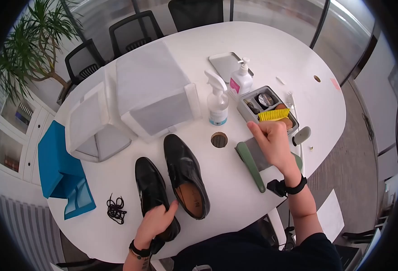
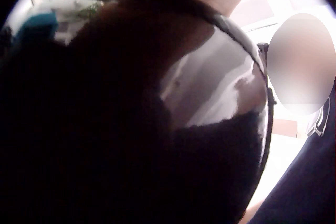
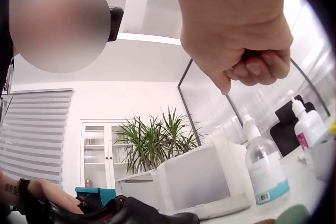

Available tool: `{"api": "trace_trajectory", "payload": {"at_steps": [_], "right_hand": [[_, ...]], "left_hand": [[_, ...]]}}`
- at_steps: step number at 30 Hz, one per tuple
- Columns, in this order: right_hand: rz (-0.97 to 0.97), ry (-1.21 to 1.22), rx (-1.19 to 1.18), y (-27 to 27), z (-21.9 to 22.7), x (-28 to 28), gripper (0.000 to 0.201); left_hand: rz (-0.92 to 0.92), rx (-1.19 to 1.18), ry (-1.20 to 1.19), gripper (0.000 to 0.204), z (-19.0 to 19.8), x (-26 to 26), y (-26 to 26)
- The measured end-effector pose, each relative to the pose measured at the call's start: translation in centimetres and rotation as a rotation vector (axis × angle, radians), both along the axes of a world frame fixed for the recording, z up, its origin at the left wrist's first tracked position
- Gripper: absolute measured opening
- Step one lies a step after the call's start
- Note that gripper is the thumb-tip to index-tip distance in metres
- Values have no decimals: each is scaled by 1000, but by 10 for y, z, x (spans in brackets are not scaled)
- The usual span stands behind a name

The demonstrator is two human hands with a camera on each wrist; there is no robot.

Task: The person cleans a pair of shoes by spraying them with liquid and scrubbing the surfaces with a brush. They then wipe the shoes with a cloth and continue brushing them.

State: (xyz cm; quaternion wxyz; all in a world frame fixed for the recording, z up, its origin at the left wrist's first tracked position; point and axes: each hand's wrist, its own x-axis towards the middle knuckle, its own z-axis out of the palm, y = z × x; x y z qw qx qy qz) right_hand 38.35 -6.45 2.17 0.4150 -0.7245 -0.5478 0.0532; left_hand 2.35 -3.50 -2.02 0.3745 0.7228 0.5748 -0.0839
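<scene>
Two black leather dress shoes lie side by side on the table. My left hand [image 1: 155,221] grips the left shoe [image 1: 150,183] near its opening, its fingers mostly hidden. In the left wrist view, the glossy black shoe [image 2: 210,82] fills most of the picture. The right shoe [image 1: 181,165] shows a tan insole. My right hand [image 1: 273,143] is raised in front of a grey divided tray [image 1: 242,107], its fingers curled and nothing visible in them. In that tray sit a yellow-bristled brush [image 1: 273,114] and a round black tin [image 1: 265,100]. Below the hand lies a green-handled brush [image 1: 252,167].
Black laces [image 1: 116,209] lie left of the shoes. Behind them stand two white fabric boxes [image 1: 151,81] and a blue box [image 1: 57,158]. A spray bottle [image 1: 218,106], a pump bottle [image 1: 241,81] and a shallow tray [image 1: 226,65] stand farther back. The tabletop has a round hole [image 1: 219,140].
</scene>
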Motion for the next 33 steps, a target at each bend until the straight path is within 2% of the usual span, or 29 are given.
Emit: {"api": "trace_trajectory", "payload": {"at_steps": [2, 3, 4, 5, 6, 8, 11, 14, 20, 24, 26, 29, 33], "right_hand": [[-46, -119, -178, 0, -6, 3, 28], [-47, -120, -177, 4, -6, 0, 28], [-63, -113, 66, 14, -1, -8, 22], [-80, -105, 311, 23, 5, -14, 24], [-81, -105, 313, 29, 14, -15, 24], [72, -300, 269, 42, 35, -15, 47], [178, -430, 156, 68, 23, -12, 52], [193, -478, 91, 77, 10, -5, 49], [191, -437, 76, 72, 9, 0, 42], [167, -485, 148, 57, 12, 0, 42], [150, -399, 159, 35, 26, -8, 38], [185, -303, -141, -27, 13, -9, 29], [165, -327, -536, -83, -31, -19, 42]], "left_hand": [[15, -16, 22, 57, 4, 2, 0], [14, -14, 21, 57, 5, 3, -1], [16, -8, 11, 58, 6, 3, -2], [18, 1, 0, 59, 7, 3, -1], [17, 3, 0, 59, 8, 4, -2], [6, 29, -47, 62, 9, 3, -3], [18, 16, -11, 62, 4, 2, -1], [36, 42, -37, 71, -1, 0, -3], [-2, 53, -42, 65, -1, -1, -3], [4, 50, -25, 65, -5, -2, -3], [18, 58, 5, 66, -6, -2, -3], [39, 48, -14, 66, 1, 1, -4], [56, 19, -28, 67, 0, 0, -1]]}}
